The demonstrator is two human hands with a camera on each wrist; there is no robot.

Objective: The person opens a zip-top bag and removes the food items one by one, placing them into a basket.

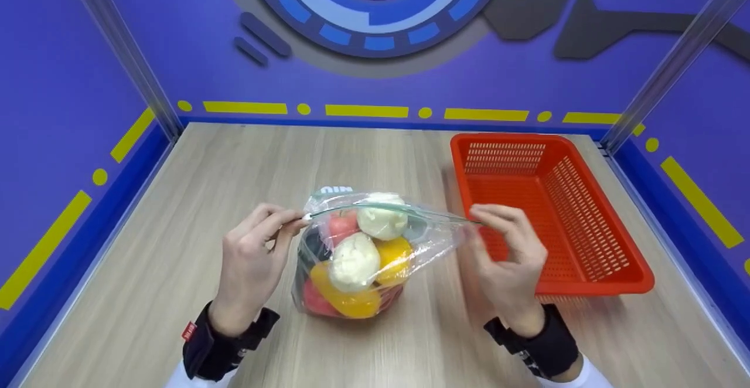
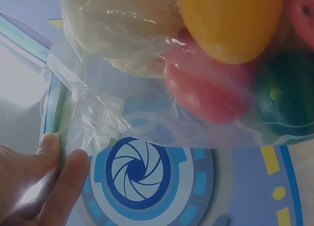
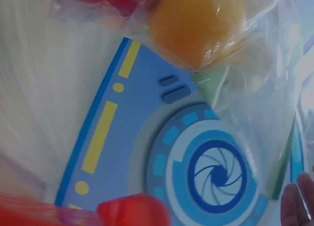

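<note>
The clear zip bag (image 1: pixel 375 247) stands on the wooden table (image 1: pixel 176 247), just left of the red basket (image 1: pixel 562 212), and I hold it up by the two ends of its greenish zip strip (image 1: pixel 387 207). My left hand (image 1: pixel 252 265) pinches the left end of that strip between thumb and fingertips, and my right hand (image 1: pixel 507 253) pinches the right end the same way, so the strip runs taut between them above the bag's load. Inside the bag I see two pale, whitish round pieces (image 1: pixel 354 262), yellow pieces (image 1: pixel 345 300), red ones (image 1: pixel 343 224) and something dark green (image 1: pixel 313 244) toward its left side. In the left wrist view the bag (image 2: pixel 147 113) hangs close over the lens, with my fingers (image 2: pixel 49 182) on the folded plastic edge, a red piece (image 2: pixel 206 88) and a yellow one (image 2: pixel 230 20) pressed against the film. In the right wrist view the bag (image 3: pixel 245 88) shows an orange-yellow piece (image 3: pixel 196 25), and only my fingertips (image 3: pixel 299 206) show at the corner. There is white print on the bag's far top edge, but I cannot read it. A small red tag (image 1: pixel 188 330) sits on my left black wristband (image 1: pixel 217 347); its writing is too small to make out. The basket lies to the bag's right, its near left corner behind my right hand.
</note>
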